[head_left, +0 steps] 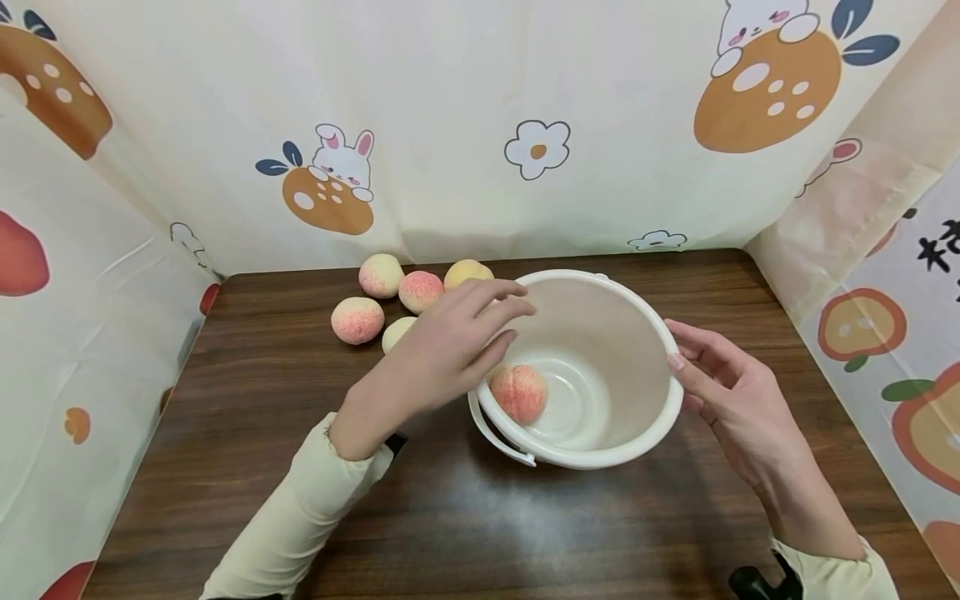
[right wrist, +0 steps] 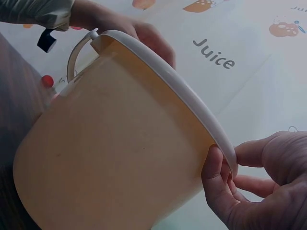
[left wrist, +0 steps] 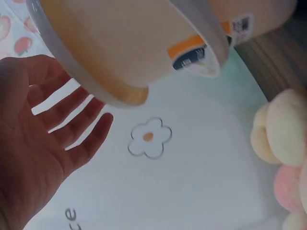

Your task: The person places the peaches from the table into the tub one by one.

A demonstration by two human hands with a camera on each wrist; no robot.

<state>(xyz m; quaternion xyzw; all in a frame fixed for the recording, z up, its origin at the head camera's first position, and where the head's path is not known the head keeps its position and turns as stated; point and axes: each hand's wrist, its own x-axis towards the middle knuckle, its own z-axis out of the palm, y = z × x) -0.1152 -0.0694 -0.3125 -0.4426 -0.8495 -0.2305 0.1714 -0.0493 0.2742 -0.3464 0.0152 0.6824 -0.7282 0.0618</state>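
A white bucket stands on the table, its mouth facing up. Inside, near the left wall, lies a pink peach. My right hand pinches the bucket's right rim, thumb on one side and fingers on the other, as the right wrist view shows. Over the left rim reaches my left hand, its fingers spread and loosely bent with nothing in them. The left wrist view has this hand's bare palm beside the bucket's rim. Part of a pale peach is covered by the left hand.
Several more peaches, among them a pink one and a yellow one, lie at the back left of the dark wooden table. The bucket's handle hangs down at its front left. Printed curtains enclose the table's back and sides.
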